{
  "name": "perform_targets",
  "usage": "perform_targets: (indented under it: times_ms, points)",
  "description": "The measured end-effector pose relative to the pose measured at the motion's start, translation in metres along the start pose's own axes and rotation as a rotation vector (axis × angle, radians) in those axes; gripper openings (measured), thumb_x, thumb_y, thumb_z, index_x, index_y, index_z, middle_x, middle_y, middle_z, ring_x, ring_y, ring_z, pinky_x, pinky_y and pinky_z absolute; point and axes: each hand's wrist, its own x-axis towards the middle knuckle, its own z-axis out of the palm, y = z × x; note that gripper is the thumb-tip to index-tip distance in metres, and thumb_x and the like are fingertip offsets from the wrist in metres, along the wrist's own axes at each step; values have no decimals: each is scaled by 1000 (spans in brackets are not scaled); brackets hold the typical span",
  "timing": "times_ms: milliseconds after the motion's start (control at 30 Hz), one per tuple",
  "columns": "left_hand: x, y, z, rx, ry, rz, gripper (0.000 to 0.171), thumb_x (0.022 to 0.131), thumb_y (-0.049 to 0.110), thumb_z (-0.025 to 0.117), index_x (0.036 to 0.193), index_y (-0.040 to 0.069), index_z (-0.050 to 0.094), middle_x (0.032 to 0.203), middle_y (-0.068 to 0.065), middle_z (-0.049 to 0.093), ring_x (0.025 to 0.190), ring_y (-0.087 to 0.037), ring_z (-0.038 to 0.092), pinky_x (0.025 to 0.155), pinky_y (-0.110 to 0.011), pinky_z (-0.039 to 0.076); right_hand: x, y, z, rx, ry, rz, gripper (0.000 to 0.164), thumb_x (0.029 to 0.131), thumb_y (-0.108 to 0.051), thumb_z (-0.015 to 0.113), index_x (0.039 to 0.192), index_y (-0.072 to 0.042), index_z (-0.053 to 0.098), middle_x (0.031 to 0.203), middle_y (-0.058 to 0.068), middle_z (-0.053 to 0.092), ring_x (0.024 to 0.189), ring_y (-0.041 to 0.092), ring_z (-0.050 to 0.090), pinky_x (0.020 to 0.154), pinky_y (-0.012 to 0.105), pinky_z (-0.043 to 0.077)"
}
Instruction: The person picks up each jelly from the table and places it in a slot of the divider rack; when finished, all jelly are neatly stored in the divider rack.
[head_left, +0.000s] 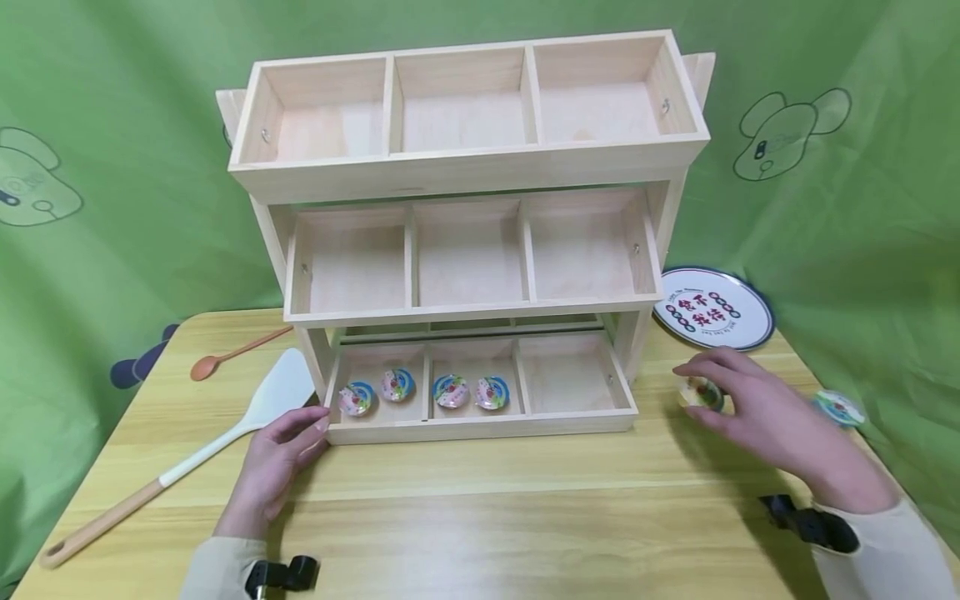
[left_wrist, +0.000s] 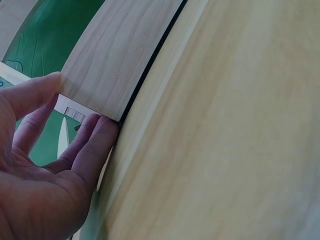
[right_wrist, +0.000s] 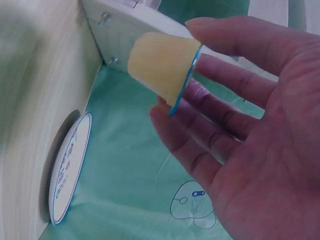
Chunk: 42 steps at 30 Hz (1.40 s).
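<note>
My right hand (head_left: 757, 412) pinches a jelly cup (right_wrist: 157, 65) over the table's right side. In the right wrist view its pale yellow cup is tilted sideways, the lid edge facing my palm. My left hand (head_left: 276, 458) holds the front left corner of the bottom wooden tray (head_left: 480, 429), thumb at the upper edge and fingertips low at the corner. Two jelly cups (head_left: 356, 399) with printed lids sit in that tray's left compartment, and two more jelly cups (head_left: 450, 391) in its middle one. Another jelly cup (head_left: 838, 408) lies beyond my right wrist.
The three-tier wooden rack (head_left: 468, 175) stands at the table's back. A white plate (head_left: 716, 308) with red print lies to its right. On the left are a long white spatula (head_left: 225, 442) and a small orange-brown spoon (head_left: 204, 367). Green cloth (head_left: 847, 225) hangs behind and beside the table.
</note>
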Motion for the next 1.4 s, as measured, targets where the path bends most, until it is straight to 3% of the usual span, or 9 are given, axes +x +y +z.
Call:
perform_targets:
  times_ms: [400, 867, 1167, 1400]
  points:
    - [1, 1, 1, 6, 2, -9, 19, 93, 9, 69, 111, 4, 69, 120, -5, 56, 107, -16, 61, 95, -33, 53, 13, -23, 0, 20, -12, -90, 44, 77, -5, 82, 117, -3, 65, 118, 10, 56, 101, 31, 59, 77, 48, 53]
    - [0, 2, 1, 11, 2, -5, 20, 93, 10, 69, 112, 4, 69, 120, -7, 56, 109, -18, 61, 95, -32, 53, 33, -42, 9, 64, -58, -111, 43, 77, -4, 80, 118, 0, 65, 119, 9, 58, 109, 30, 57, 91, 51, 52]
    - [0, 0, 0, 11, 6, 7, 23, 93, 9, 69, 114, 2, 68, 118, -6, 57, 110, -20, 60, 95, -33, 53, 51, -53, 21, 77, -73, -202, 44, 78, -4, 79, 120, -3, 65, 118, 8, 58, 101, 24, 59, 85, 43, 56]
    - [-1, 0, 1, 6, 5, 7, 20, 93, 9, 69, 112, 4, 68, 116, -5, 58, 110, -20, 60, 94, -32, 53, 63, -63, 26, 122, -121, -168, 43, 81, -7, 78, 122, -4, 65, 116, 5, 59, 104, 25, 58, 88, 44, 55]
